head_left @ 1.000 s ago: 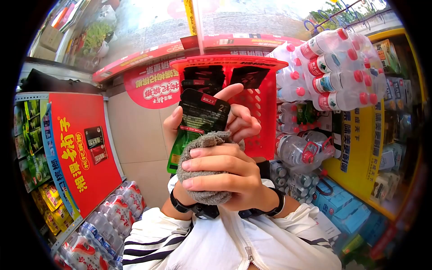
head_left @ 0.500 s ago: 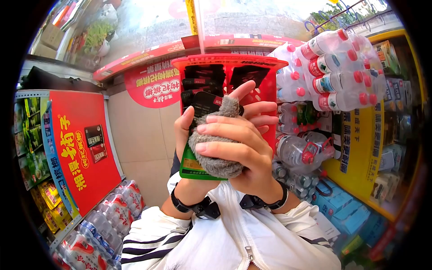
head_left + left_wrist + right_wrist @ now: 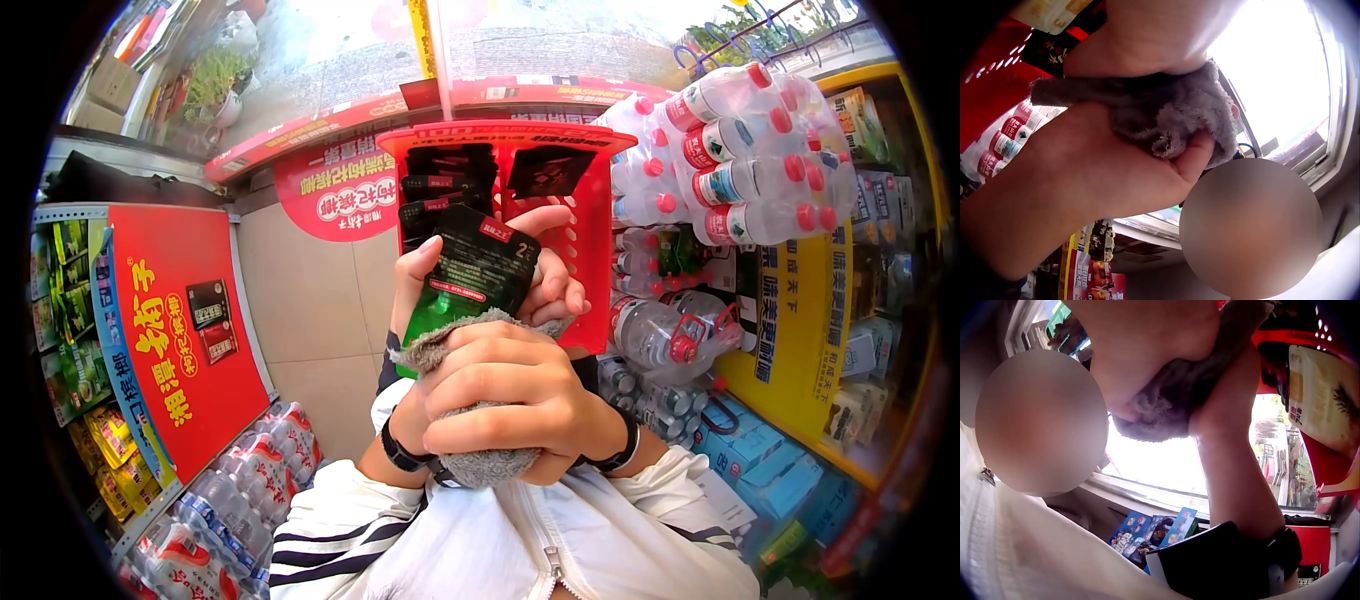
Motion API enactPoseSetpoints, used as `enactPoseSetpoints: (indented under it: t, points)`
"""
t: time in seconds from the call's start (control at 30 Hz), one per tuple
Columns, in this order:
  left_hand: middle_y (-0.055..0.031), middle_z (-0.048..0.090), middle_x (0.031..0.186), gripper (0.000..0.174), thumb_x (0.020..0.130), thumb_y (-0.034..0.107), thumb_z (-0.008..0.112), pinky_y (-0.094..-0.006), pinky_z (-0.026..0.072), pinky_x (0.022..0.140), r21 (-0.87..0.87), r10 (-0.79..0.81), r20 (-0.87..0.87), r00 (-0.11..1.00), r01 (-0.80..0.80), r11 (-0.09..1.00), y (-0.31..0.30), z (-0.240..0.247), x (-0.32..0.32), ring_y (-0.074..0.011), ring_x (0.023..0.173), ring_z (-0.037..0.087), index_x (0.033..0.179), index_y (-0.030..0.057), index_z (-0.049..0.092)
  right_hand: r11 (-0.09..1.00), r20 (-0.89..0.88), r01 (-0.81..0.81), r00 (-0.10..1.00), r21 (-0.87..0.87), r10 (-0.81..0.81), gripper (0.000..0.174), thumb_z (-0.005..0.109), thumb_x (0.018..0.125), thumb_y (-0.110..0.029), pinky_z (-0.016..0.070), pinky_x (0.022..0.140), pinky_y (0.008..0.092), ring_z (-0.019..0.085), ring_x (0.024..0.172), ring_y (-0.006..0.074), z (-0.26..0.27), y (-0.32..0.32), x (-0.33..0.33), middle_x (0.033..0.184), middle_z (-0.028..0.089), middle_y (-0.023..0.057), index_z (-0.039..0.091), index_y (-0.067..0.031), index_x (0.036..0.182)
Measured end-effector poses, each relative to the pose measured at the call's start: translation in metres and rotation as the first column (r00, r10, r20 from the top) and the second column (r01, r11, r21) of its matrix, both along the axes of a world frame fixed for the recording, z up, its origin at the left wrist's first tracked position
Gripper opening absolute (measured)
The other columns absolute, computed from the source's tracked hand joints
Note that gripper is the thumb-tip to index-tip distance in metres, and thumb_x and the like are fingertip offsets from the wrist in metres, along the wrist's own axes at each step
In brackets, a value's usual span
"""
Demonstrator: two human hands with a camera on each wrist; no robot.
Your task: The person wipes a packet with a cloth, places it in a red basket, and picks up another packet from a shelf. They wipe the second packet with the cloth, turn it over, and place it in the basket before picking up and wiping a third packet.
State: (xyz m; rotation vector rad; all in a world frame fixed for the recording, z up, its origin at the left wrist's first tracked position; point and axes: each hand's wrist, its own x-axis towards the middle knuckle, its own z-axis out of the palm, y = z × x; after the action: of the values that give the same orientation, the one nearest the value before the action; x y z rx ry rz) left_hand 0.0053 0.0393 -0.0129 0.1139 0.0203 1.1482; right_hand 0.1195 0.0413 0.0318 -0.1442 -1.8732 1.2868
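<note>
In the head view my left hand holds a black and green pouch with printed lettering, thumb along its left edge and fingers behind the right one. My right hand grips a bunched grey cloth, fingers curled over it. That cloth covers the pouch's lower end, while its black upper part shows. From the left wrist, the fuzzy grey cloth sits between both hands, with the right thumb bent against it. Seen from the right wrist, the cloth is dark under the right palm.
Just beyond my hands stands a red perforated basket with black packets in it. Packs of bottled water are stacked to the right. A red display board flanks the left side, above wrapped bottles. A pineapple-print pouch hangs near the basket.
The cloth in my right hand went up and right across the pouch, then came back down to its lower end. The pouch's black upper part shows again.
</note>
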Motion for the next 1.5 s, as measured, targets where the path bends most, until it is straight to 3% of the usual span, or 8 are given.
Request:
enactPoseSetpoints:
  t: [0.3, 0.5, 0.6, 0.77, 1.03, 1.17, 1.3, 1.5]
  points:
    - [-0.0106, 0.053, 0.094, 0.086, 0.084, 0.053, 0.052, -0.0304, 0.0482, 0.075, 0.022, 0.226, -0.333, 0.915, -0.232, 0.973, -0.002, 0.026, -0.002, -0.0212, 0.087, 0.058, 0.145, -0.0034, 0.030, 0.975, 0.092, -0.084, 0.990, -0.208, 0.105, 0.019, 0.062, 0.057, -0.015, 0.0390, 0.058, 0.0362, 0.051, 0.058, 0.0289, -0.015, 0.005, 0.030, 0.065, 0.051, 0.0068, 0.060, -0.0057, 0.074]
    - [-0.0092, 0.051, 0.128, 0.074, 0.088, 0.005, 0.068, -0.0301, 0.0496, 0.088, 0.106, 0.483, -0.712, 0.510, -0.602, 0.791, 0.006, 0.036, 0.008, -0.0150, 0.105, 0.059, 0.149, 0.0068, 0.025, 0.890, -0.220, 0.349, 0.881, -0.293, -0.418, 0.028, 0.054, 0.092, -0.031, 0.0452, 0.076, 0.0376, 0.057, 0.075, 0.0228, -0.017, 0.017, 0.051, 0.081, 0.055, 0.0111, 0.052, -0.0038, 0.096]
    - [-0.0108, 0.055, 0.129, 0.067, 0.093, 0.004, 0.062, -0.0303, 0.0478, 0.095, 0.070, 0.444, -0.660, 0.606, -0.538, 0.840, 0.001, 0.037, 0.010, -0.0159, 0.111, 0.059, 0.149, 0.0066, 0.026, 0.700, -0.287, 0.555, 0.653, -0.450, -0.701, 0.024, 0.056, 0.091, -0.025, 0.0458, 0.085, 0.0423, 0.057, 0.089, 0.0269, -0.005, 0.014, 0.035, 0.096, 0.056, 0.0158, 0.050, -0.0044, 0.103]
    - [-0.0105, 0.054, 0.133, 0.053, 0.100, 0.014, 0.053, -0.0316, 0.0445, 0.101, -0.074, 0.339, -0.556, 0.759, -0.452, 0.889, -0.002, 0.040, 0.013, -0.0169, 0.114, 0.058, 0.147, 0.0057, 0.032, 0.637, 0.215, 0.599, 0.624, 0.486, -0.751, 0.026, 0.064, 0.078, -0.009, 0.0402, 0.101, 0.0456, 0.052, 0.122, 0.0350, -0.018, 0.014, 0.021, 0.120, 0.062, 0.0067, 0.067, -0.0128, 0.103]
    - [-0.0087, 0.047, 0.142, 0.045, 0.102, 0.020, 0.048, -0.0336, 0.0458, 0.102, -0.056, 0.424, -0.547, 0.722, -0.537, 0.842, -0.002, 0.039, 0.000, -0.0192, 0.120, 0.055, 0.144, 0.0043, 0.038, 0.898, 0.311, 0.306, 0.861, 0.316, -0.403, 0.028, 0.062, 0.059, -0.008, 0.0360, 0.108, 0.0476, 0.059, 0.117, 0.0284, -0.032, 0.006, 0.037, 0.108, 0.068, 0.0050, 0.066, -0.0095, 0.088]
    - [-0.0091, 0.050, 0.140, 0.045, 0.102, 0.020, 0.048, -0.0327, 0.0491, 0.098, 0.031, 0.507, -0.637, 0.580, -0.638, 0.769, 0.001, 0.045, -0.004, -0.0181, 0.119, 0.056, 0.142, 0.0007, 0.040, 0.948, 0.322, 0.295, 0.892, 0.116, -0.317, 0.021, 0.059, 0.054, -0.010, 0.0506, 0.080, 0.0417, 0.064, 0.075, 0.0304, -0.047, 0.005, 0.057, 0.078, 0.066, 0.0094, 0.062, -0.0040, 0.074]
    - [-0.0099, 0.055, 0.130, 0.035, 0.101, 0.018, 0.051, -0.0296, 0.0426, 0.101, 0.282, 0.516, -0.759, 0.398, -0.514, 0.810, -0.002, 0.040, -0.008, -0.0148, 0.119, 0.051, 0.132, 0.0001, 0.055, 0.916, 0.187, 0.400, 0.904, -0.044, -0.386, 0.014, 0.055, 0.059, -0.011, 0.0491, 0.067, 0.0370, 0.059, 0.058, 0.0281, -0.048, 0.009, 0.080, 0.063, 0.060, 0.0098, 0.060, -0.0024, 0.069]
    - [-0.0037, 0.054, 0.096, 0.034, 0.085, -0.001, 0.064, -0.0272, 0.0436, 0.081, 0.483, 0.493, -0.870, -0.012, 0.182, 0.857, 0.006, 0.047, -0.015, -0.0147, 0.092, 0.052, 0.117, 0.0078, 0.070, 0.746, 0.037, 0.632, 0.767, -0.212, -0.640, 0.015, 0.047, 0.068, -0.016, 0.0473, 0.071, 0.0387, 0.056, 0.056, 0.0208, -0.039, 0.016, 0.119, 0.060, 0.058, 0.0069, 0.054, -0.0026, 0.069]
